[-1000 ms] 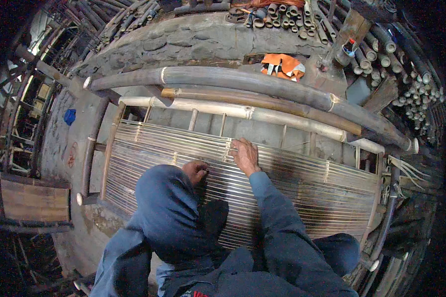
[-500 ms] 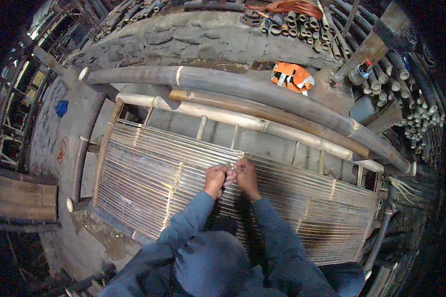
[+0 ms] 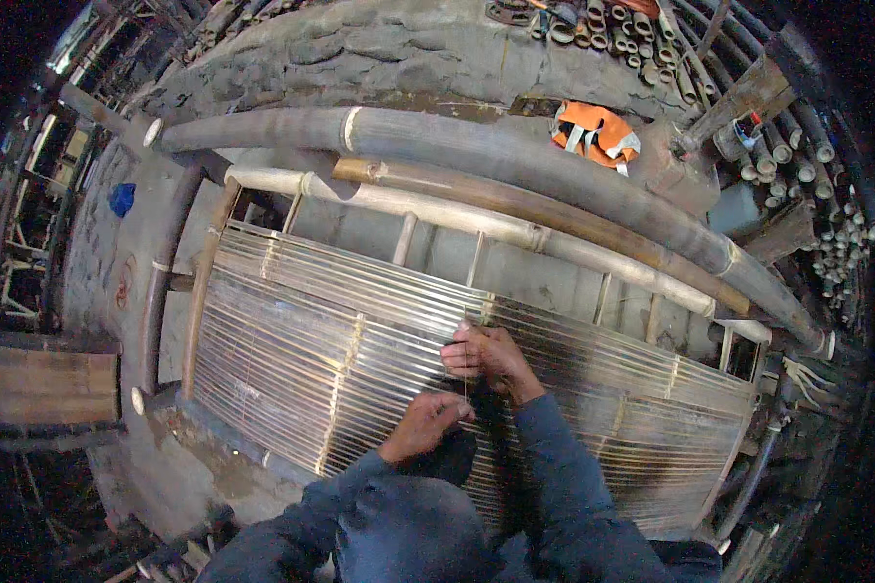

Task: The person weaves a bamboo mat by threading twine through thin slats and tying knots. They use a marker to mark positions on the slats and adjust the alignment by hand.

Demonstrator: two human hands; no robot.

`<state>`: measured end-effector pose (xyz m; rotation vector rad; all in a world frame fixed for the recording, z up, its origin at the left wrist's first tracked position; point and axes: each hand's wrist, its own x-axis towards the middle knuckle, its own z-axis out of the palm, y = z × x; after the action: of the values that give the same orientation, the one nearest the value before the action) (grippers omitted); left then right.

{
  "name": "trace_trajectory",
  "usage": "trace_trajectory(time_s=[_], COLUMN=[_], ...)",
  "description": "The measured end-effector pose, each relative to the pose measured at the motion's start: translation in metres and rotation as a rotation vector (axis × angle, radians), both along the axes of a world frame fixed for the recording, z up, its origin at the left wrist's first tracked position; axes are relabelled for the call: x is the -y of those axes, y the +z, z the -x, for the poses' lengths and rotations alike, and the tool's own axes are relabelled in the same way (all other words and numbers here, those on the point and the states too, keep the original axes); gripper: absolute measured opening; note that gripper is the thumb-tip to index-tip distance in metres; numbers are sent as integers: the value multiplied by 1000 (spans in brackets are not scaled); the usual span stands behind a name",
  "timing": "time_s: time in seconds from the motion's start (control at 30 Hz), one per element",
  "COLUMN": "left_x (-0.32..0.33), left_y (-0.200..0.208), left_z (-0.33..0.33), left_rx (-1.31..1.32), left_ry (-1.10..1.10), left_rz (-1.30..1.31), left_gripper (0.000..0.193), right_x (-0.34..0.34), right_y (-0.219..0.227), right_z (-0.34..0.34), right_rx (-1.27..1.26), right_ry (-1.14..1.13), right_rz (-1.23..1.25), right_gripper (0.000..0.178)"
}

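Note:
Below me is a bamboo slat panel [image 3: 292, 379], its thin pale slats running side by side and lashed in rows across them. Over its middle a thin strand [image 3: 467, 386], perhaps cord or a bamboo strip, stretches between my two hands. My right hand [image 3: 499, 358] is the farther one, its fingers closed in a pinch on the upper part of the strand. Nearer to me, my left hand [image 3: 423, 426] pinches the lower end. What the strand is tied to, if anything, is too small to make out.
A thick grey bamboo pole [image 3: 496, 151] bounds the frame on the far side, with a brown bamboo length [image 3: 515, 214] beside it. Beyond lie an orange and white cloth item [image 3: 596, 134] and stacked bamboo poles [image 3: 632, 34]. A blue scrap [image 3: 122, 199] is on the floor at left.
My hands were together at the panel's upper middle. Now they are apart: the left has drawn back toward me, the right has shifted slightly right, and the strand shows between them.

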<state>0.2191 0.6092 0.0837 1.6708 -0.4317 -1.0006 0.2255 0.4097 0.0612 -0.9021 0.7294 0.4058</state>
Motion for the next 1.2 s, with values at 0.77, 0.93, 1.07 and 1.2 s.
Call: trace_trajectory(time_s=[0.77, 0.93, 1.07, 1.2], left_x=[-173, -97, 52, 94], left_y=[10, 7, 11, -62], left_z=[-227, -98, -16, -28], left_rx=[1423, 679, -832, -1005], left_ry=[907, 585, 476, 762], left_rz=[-947, -648, 115, 774], left_gripper=[44, 23, 49, 45], right_x=[153, 160, 132, 97], right_y=[91, 176, 171, 145], right_z=[173, 222, 245, 262], right_rx=[130, 82, 132, -87], right_ry=[-263, -118, 85, 372], right_rz=[857, 833, 556, 554], right_gripper=[14, 15, 14, 14])
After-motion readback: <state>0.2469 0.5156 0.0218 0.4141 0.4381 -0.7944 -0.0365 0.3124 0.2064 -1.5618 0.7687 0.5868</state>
